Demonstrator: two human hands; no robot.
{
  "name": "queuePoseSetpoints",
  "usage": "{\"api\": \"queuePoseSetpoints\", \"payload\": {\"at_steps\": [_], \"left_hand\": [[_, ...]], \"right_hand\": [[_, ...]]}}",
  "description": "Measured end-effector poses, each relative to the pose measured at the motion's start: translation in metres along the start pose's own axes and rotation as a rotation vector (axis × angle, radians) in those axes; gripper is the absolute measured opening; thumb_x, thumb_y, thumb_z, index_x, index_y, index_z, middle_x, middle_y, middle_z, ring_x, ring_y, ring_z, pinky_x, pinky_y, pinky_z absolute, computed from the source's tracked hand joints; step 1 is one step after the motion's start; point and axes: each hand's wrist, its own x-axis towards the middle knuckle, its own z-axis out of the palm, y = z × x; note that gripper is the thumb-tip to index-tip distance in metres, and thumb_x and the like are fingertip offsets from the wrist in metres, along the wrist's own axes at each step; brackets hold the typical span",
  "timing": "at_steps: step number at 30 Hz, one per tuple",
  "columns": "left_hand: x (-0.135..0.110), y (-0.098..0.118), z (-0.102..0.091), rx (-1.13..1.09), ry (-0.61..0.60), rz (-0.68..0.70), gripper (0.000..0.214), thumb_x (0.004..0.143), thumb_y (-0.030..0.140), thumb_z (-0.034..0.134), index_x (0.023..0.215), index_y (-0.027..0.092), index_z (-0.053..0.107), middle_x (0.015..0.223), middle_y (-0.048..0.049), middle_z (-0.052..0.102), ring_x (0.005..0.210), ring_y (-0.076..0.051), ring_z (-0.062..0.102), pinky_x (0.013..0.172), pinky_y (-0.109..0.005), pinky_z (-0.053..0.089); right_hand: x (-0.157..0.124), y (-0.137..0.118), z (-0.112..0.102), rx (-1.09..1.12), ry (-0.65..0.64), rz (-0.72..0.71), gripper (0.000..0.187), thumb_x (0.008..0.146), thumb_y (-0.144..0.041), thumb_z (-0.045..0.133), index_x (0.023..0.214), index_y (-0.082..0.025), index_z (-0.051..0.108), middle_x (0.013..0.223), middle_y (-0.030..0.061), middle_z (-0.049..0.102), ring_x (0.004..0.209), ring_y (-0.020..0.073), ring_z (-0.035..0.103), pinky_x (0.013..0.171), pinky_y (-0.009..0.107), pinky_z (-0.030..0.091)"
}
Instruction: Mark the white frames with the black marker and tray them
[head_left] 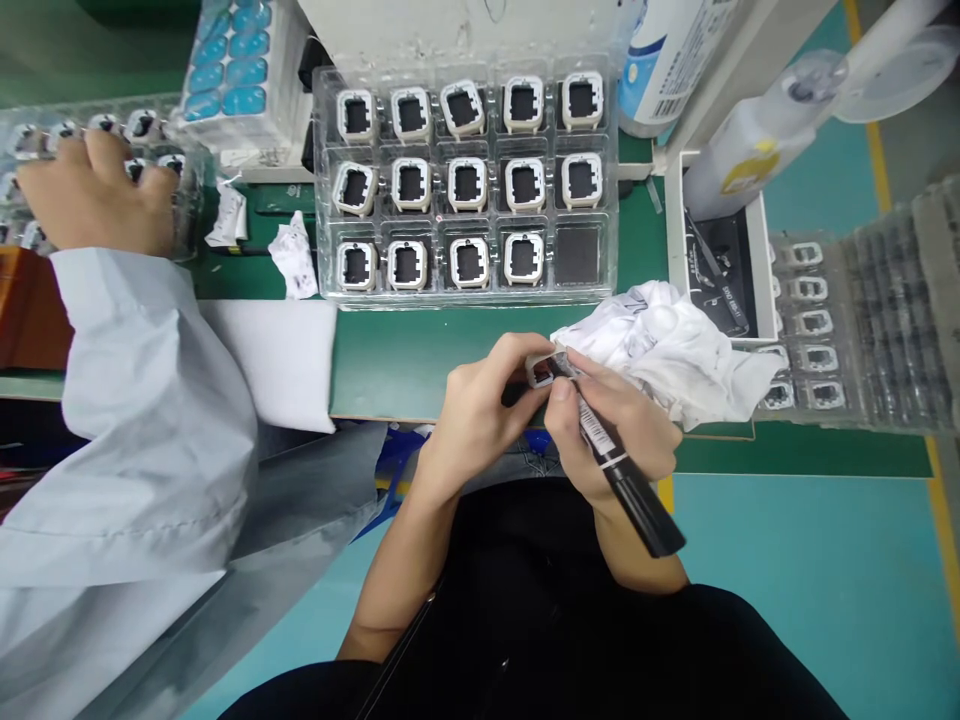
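My left hand pinches a small white watch-case frame with a dark opening, held over the front edge of the green bench. My right hand is closed around a black marker pen, its tip end at the frame and its other end pointing down toward me. Fingers partly hide the frame and the pen's tip. Beyond my hands lies a clear plastic tray with similar white frames in its pockets; the front right pocket holds none. A crumpled white cloth lies right beside my right hand.
At the left, a co-worker's hand reaches over another tray. A white foam sheet and crumpled tissues lie nearby. To the right are a white box, a squeeze bottle and stacked trays.
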Motion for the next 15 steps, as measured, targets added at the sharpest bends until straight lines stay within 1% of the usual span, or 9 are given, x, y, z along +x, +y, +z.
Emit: {"api": "queuePoseSetpoints", "payload": {"at_steps": [3, 7, 9, 11, 13, 15], "left_hand": [[0.0006, -0.0001, -0.0013, 0.013, -0.015, 0.000, 0.021, 0.122, 0.033, 0.082, 0.142, 0.031, 0.076, 0.121, -0.0012, 0.092, 0.097, -0.017, 0.091, 0.092, -0.025, 0.073], [0.0005, 0.0000, -0.0012, 0.005, -0.005, -0.007, 0.023, 0.120, 0.031, 0.084, 0.143, 0.032, 0.077, 0.118, 0.0006, 0.092, 0.093, -0.015, 0.088, 0.088, -0.024, 0.072], [0.0003, 0.0000, -0.0009, 0.003, 0.000, -0.020, 0.026, 0.119, 0.031, 0.087, 0.144, 0.033, 0.078, 0.118, 0.0007, 0.091, 0.092, -0.015, 0.087, 0.087, -0.024, 0.071], [0.0003, 0.0002, -0.0011, -0.001, 0.001, -0.027, 0.027, 0.119, 0.032, 0.087, 0.144, 0.033, 0.078, 0.117, 0.0007, 0.091, 0.092, -0.015, 0.086, 0.086, -0.024, 0.070], [0.0007, 0.0007, -0.0017, -0.016, -0.002, -0.018, 0.025, 0.120, 0.032, 0.086, 0.143, 0.032, 0.078, 0.116, 0.0010, 0.091, 0.091, -0.015, 0.087, 0.086, -0.024, 0.070], [0.0012, 0.0013, -0.0024, -0.030, -0.004, 0.000, 0.023, 0.120, 0.031, 0.085, 0.142, 0.032, 0.079, 0.116, 0.0015, 0.092, 0.093, -0.015, 0.089, 0.088, -0.023, 0.071]], "right_hand": [[0.0005, -0.0012, 0.0013, -0.057, 0.004, -0.073, 0.016, 0.109, -0.014, 0.087, 0.118, -0.026, 0.082, 0.094, -0.0002, 0.094, 0.088, 0.0281, 0.100, 0.076, 0.034, 0.087], [-0.0003, 0.0002, 0.0044, -0.040, 0.026, -0.040, 0.013, 0.112, -0.016, 0.085, 0.119, -0.026, 0.082, 0.091, 0.0000, 0.092, 0.086, 0.0284, 0.099, 0.075, 0.032, 0.086], [-0.0006, 0.0004, 0.0050, -0.020, 0.032, -0.026, 0.017, 0.110, -0.013, 0.086, 0.122, -0.026, 0.083, 0.094, 0.0008, 0.092, 0.088, 0.0288, 0.099, 0.076, 0.031, 0.085], [-0.0005, -0.0007, 0.0046, -0.027, 0.036, -0.042, 0.022, 0.108, -0.010, 0.087, 0.124, -0.024, 0.083, 0.094, 0.0007, 0.092, 0.088, 0.0281, 0.099, 0.079, 0.031, 0.086], [-0.0001, -0.0027, 0.0036, -0.049, 0.016, -0.051, 0.021, 0.107, -0.009, 0.087, 0.122, -0.023, 0.083, 0.091, 0.0000, 0.092, 0.084, 0.0264, 0.098, 0.083, 0.032, 0.087], [-0.0002, -0.0043, 0.0023, -0.055, 0.000, -0.056, 0.018, 0.108, -0.010, 0.087, 0.118, -0.024, 0.081, 0.089, -0.0009, 0.090, 0.081, 0.0252, 0.097, 0.082, 0.033, 0.087]]}}
